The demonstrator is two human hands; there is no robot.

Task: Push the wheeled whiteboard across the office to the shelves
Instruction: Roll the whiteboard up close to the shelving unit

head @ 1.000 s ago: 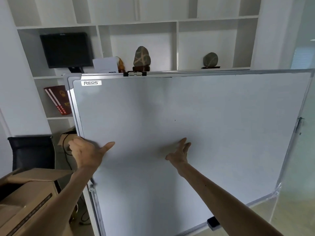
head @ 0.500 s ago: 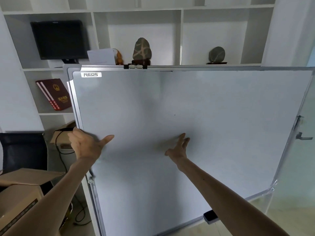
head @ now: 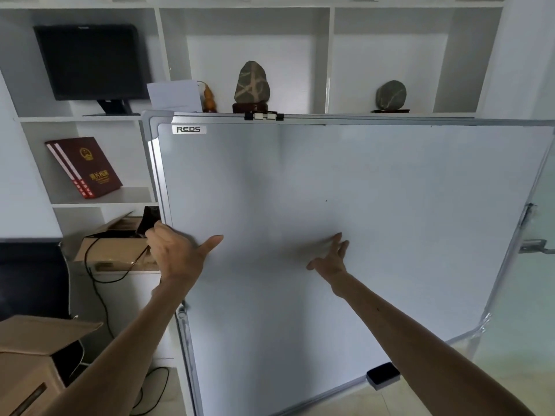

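Note:
The big whiteboard, silver-framed with a REDS label at its top left, fills most of the view and stands close in front of the white shelves. My left hand grips the board's left frame edge, fingers wrapped behind it and thumb lying across the front. My right hand presses flat on the middle of the board with fingers spread. The board's wheels and stand are hidden.
On the shelves sit a black monitor, two stones on stands, and red books. An open cardboard box with cables sits left of the board, another box at the lower left. A black eraser rests on the board's lower rail.
The shelves have come nearer and the view has shifted to the left. Both hands keep their places on the board.

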